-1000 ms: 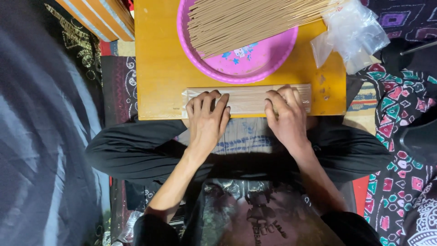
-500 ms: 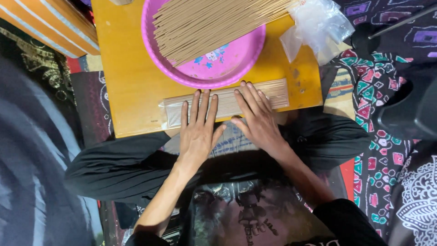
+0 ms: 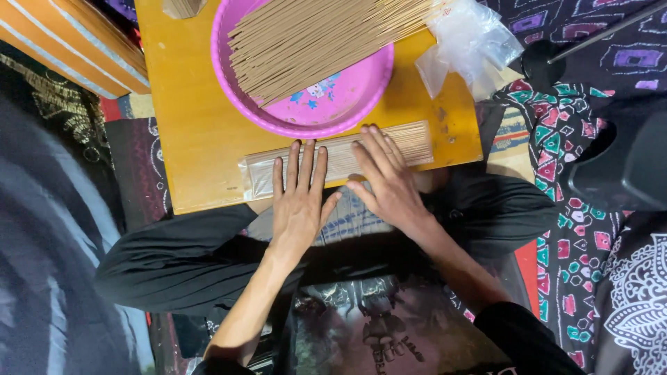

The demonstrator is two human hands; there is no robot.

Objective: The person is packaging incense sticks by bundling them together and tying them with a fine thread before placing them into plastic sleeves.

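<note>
A flat bundle of thin tan sticks (image 3: 410, 142), partly inside a clear plastic sleeve, lies along the near edge of a low yellow table (image 3: 187, 132). My left hand (image 3: 300, 201) rests flat on the sleeved part, fingers spread. My right hand (image 3: 389, 180) lies flat on the bundle's middle, fingers together. Behind them a round pink basin (image 3: 347, 97) holds a large heap of loose sticks (image 3: 313, 42).
Crumpled clear plastic bags (image 3: 472, 45) lie at the table's far right corner. An orange striped box (image 3: 76, 48) stands to the left. My black-clad crossed legs (image 3: 174, 257) sit under the table edge, on patterned cloth (image 3: 563, 160).
The view has shifted, so the table sits more tilted. My hands have opened from a curled grip to lying flat on the bundle, and have slid slightly left along it.
</note>
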